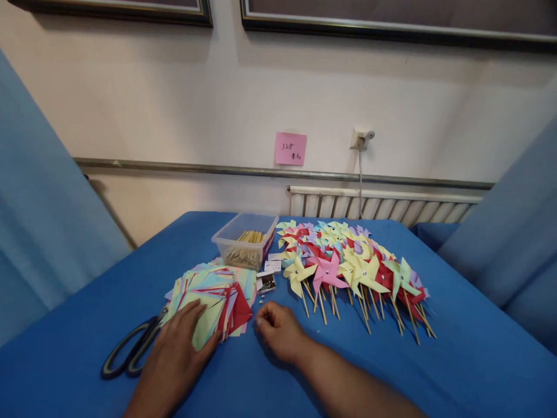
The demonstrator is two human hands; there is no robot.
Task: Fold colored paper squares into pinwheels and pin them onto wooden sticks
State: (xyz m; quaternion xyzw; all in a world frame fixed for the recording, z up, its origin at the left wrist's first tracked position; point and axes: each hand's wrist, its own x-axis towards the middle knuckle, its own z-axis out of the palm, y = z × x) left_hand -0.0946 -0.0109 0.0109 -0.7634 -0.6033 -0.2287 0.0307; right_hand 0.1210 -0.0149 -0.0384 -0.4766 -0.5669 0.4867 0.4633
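My left hand (176, 351) lies over the near edge of a pile of coloured paper squares (204, 284), its thumb and fingers spread on a pale green sheet (209, 322). Black-handled scissors (130, 351) lie to its left, their blades hidden by the paper and the hand. My right hand (281, 331) rests on the table just right of the pile, fingers curled and thumb against them. Anything between those fingertips is hidden. Just beyond it are a few small shiny tacks (261, 301) and a small open box of tacks (266, 283).
A clear plastic tub (221, 241) of wooden sticks (248, 244) stands behind the paper. Many finished paper pinwheels (328, 271) on sticks lie heaped at the right. Blue cloth (470, 360) covers the table. Behind are a radiator (339, 204) and a pink note (290, 148).
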